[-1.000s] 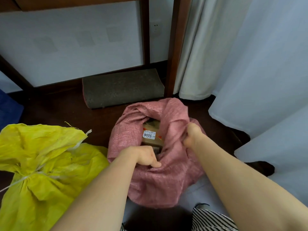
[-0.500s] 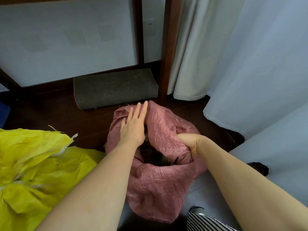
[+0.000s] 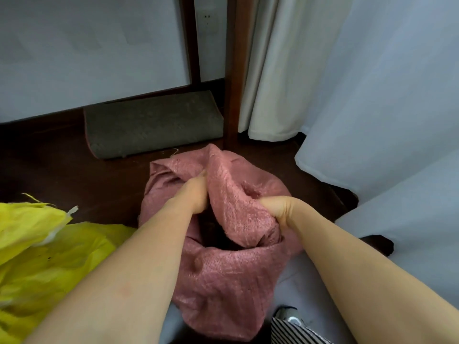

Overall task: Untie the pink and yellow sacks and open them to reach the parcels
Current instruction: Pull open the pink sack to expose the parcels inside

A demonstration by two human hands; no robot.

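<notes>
Two sacks lie on the floor: one pink sack (image 3: 223, 274) and one yellow sack (image 3: 44, 247) to its left. Two hands, left (image 3: 192, 194) and right (image 3: 278, 207), grip the pink one. One grey mat (image 3: 151, 125) lies beyond it.

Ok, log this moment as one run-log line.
step: opening pink woven sack | left hand: gripping far rim | right hand: gripping folded flap | parcels: hidden | yellow woven sack: untouched
</notes>
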